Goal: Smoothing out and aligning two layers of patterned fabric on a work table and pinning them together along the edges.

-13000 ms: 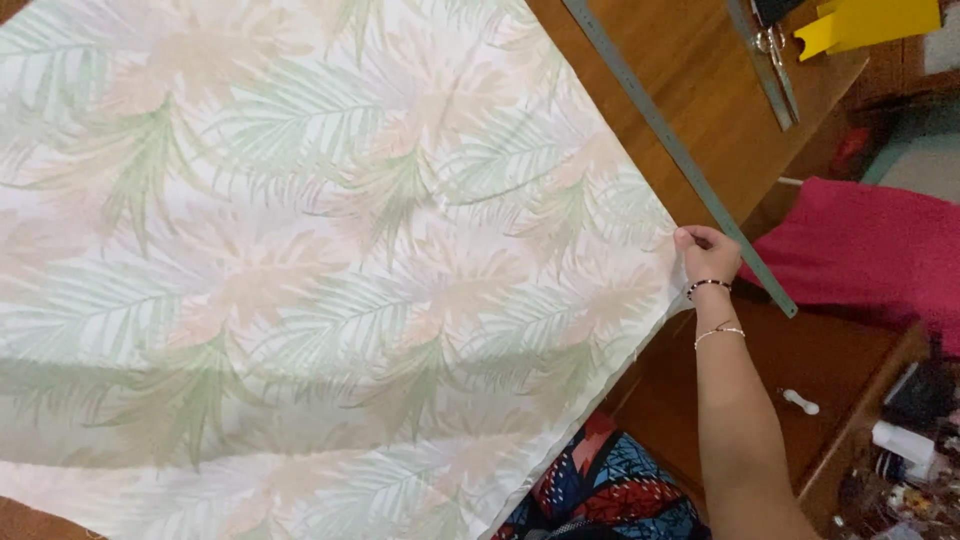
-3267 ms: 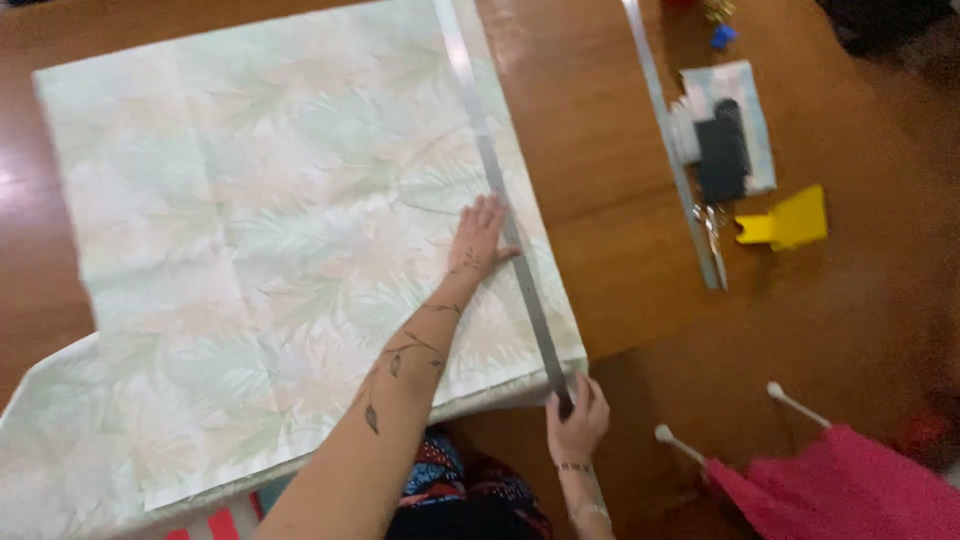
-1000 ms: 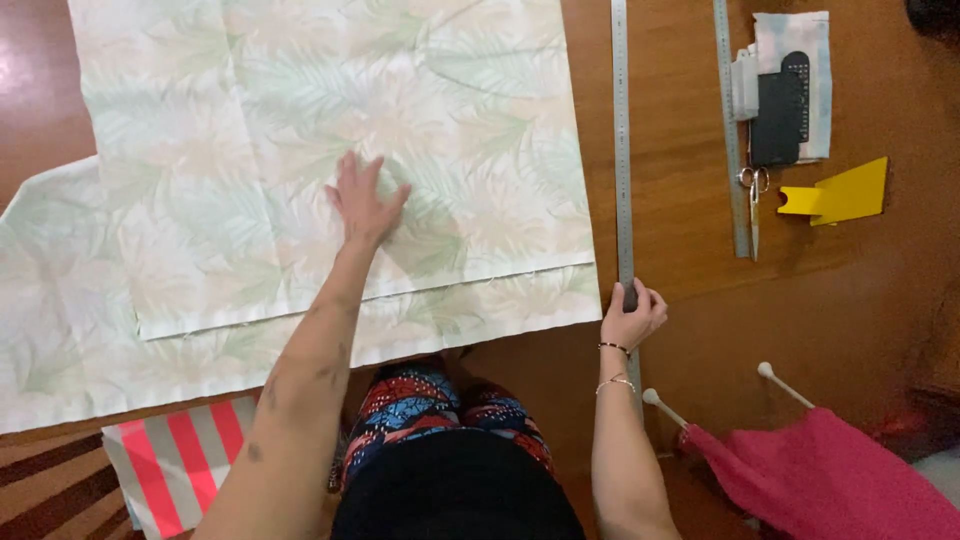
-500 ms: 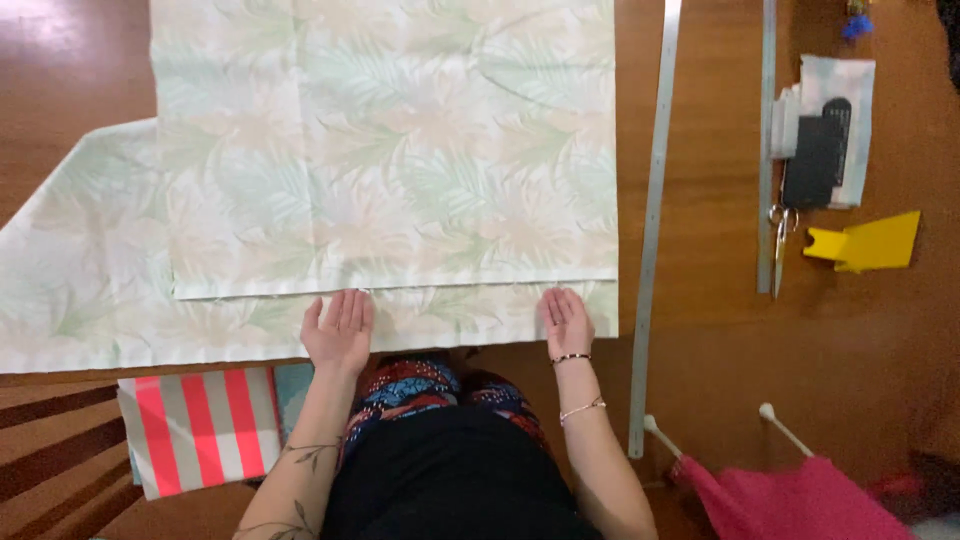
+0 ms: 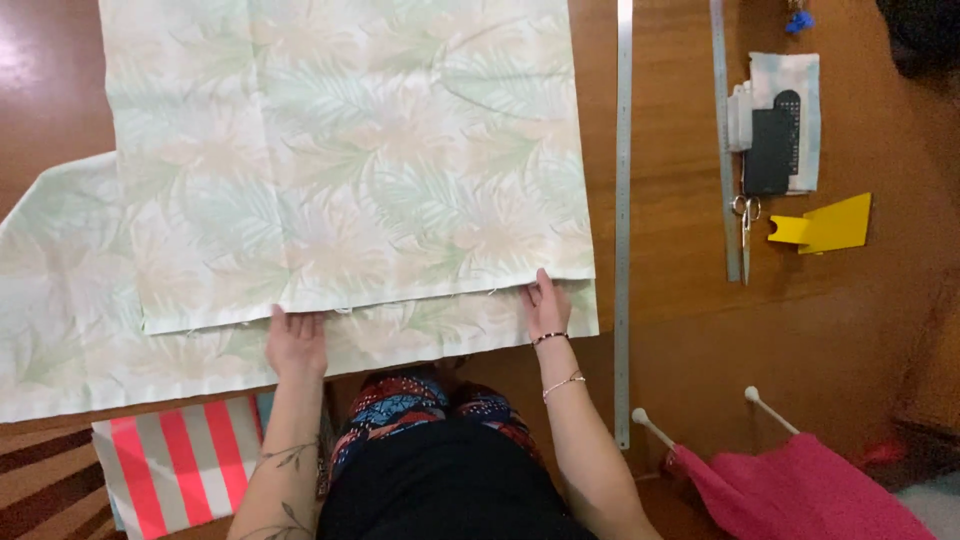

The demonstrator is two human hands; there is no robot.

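A pale fabric (image 5: 330, 170) with a green and pink leaf print lies folded on the brown wooden table (image 5: 680, 290); its lower layer sticks out at the left and along the near edge. My left hand (image 5: 295, 343) rests flat on the near edge of the fabric, fingers against the upper layer's hem. My right hand (image 5: 547, 305) presses on the same hem near the fabric's right corner. Neither hand holds anything. A long metal ruler (image 5: 624, 200) lies on the table just right of the fabric, reaching past the table's near edge.
A second metal ruler (image 5: 724, 130) lies further right, with scissors (image 5: 746, 215), a dark flat device on a folded cloth (image 5: 775, 125) and a yellow plastic piece (image 5: 825, 225) beside it. Pink cloth on white rods (image 5: 790, 480) sits lower right. A red-and-white striped item (image 5: 175, 460) lies lower left.
My right hand let go of the long ruler, which now lies beside the fabric. Both hands came down to the fabric's near hem. The view shifted slightly.
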